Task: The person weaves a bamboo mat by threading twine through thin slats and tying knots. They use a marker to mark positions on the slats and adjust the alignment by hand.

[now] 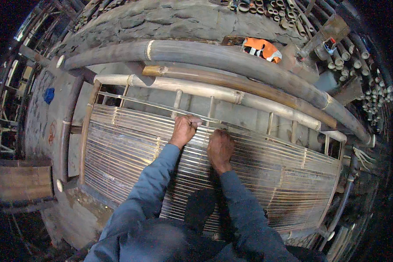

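Slats (192,163) span the wooden frame (87,126), directly under both hands, long axis left to right, slanting nearer the body at right. Left hand (185,130) is closer to the far edge, grip pinched on a slat; right hand (220,149) just beside, fingers curled (can't tell if it's pinching anything).
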Demonstrator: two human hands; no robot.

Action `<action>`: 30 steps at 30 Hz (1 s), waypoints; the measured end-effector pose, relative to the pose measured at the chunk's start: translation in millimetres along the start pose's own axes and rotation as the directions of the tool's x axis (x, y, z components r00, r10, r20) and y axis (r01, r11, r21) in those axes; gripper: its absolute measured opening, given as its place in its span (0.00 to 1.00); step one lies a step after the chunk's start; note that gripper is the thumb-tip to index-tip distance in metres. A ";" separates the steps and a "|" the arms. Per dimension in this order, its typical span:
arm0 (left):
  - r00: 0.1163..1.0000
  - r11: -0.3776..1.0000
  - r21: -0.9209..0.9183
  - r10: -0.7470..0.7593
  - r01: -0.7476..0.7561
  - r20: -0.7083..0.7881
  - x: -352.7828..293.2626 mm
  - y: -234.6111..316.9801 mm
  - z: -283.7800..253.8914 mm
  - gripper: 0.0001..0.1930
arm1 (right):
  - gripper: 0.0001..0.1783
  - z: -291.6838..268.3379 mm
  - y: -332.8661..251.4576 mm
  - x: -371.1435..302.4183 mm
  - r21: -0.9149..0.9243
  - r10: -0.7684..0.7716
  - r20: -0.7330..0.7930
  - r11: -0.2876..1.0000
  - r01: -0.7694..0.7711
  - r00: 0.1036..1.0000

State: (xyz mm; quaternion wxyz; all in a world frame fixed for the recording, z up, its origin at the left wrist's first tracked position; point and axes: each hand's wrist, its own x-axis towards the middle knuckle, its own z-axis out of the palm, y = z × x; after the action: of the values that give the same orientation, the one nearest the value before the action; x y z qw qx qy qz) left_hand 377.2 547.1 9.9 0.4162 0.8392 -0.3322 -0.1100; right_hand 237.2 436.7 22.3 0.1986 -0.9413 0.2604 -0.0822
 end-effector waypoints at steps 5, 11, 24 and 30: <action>0.999 0.998 0.032 -0.050 0.049 0.019 1.0 1.9 -3.0 0.05 | 0.10 13.1 19.2 18.6 0.096 -0.011 0.104 0.995 0.001 0.994; 0.999 0.999 0.014 0.031 -0.030 -0.010 -5.0 -3.1 -7.9 0.09 | 0.10 -3.2 32.5 37.0 0.361 -0.040 0.147 0.933 -0.015 0.988; 0.986 0.994 0.005 -0.105 0.105 0.130 -6.3 -5.2 -9.4 0.15 | 0.13 -38.3 30.2 60.8 -0.289 -0.357 0.332 0.842 0.455 0.873; 0.996 0.999 0.031 -0.019 0.016 0.092 0.0 16.7 -5.3 0.18 | 0.17 -36.0 34.4 57.2 0.095 -0.006 0.255 0.995 -0.019 0.967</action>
State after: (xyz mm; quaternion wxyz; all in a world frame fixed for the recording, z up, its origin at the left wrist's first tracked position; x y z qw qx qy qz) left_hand 371.9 543.2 26.1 0.3866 0.8424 -0.3455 -0.1470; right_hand 260.8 367.8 43.6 0.2761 -0.9324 0.2317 0.0276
